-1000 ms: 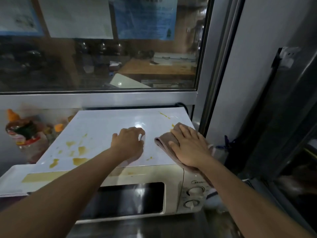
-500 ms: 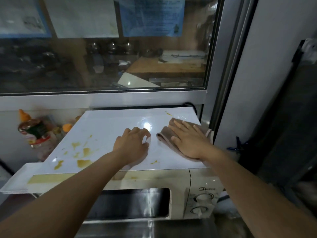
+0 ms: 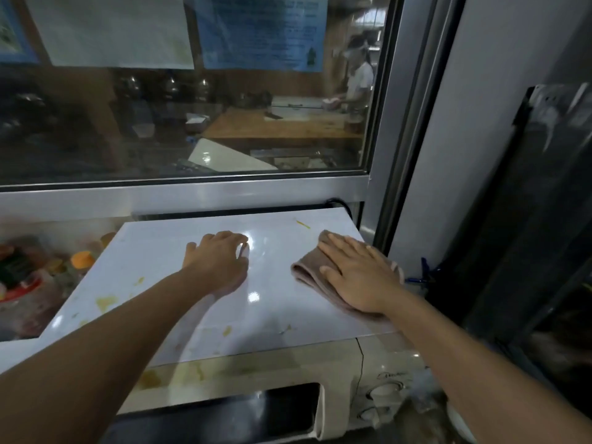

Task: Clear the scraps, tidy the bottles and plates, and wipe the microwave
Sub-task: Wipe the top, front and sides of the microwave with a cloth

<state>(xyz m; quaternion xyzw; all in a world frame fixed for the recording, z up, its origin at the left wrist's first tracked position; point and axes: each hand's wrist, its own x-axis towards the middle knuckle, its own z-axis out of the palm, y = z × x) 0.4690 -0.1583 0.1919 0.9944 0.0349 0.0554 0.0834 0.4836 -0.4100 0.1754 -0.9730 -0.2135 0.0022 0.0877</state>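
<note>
Microwave (image 3: 272,318) top: flat right hand (image 3: 360,277) presses cloth (image 3: 307,274); left hand (image 3: 219,262) rests relaxed.

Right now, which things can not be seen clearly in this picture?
- Head view: bottles at left, blurred; labels unreadable.
- Cloth: mostly covered by the right hand.
- Microwave dials: blurred, and its lower front is cut off by the frame edge.
- Left hand: fingertips smeared by glare.

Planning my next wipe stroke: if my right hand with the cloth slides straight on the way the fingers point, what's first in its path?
Probably the yellow smear near the back edge of the white top, just ahead of the right hand and cloth.
</note>
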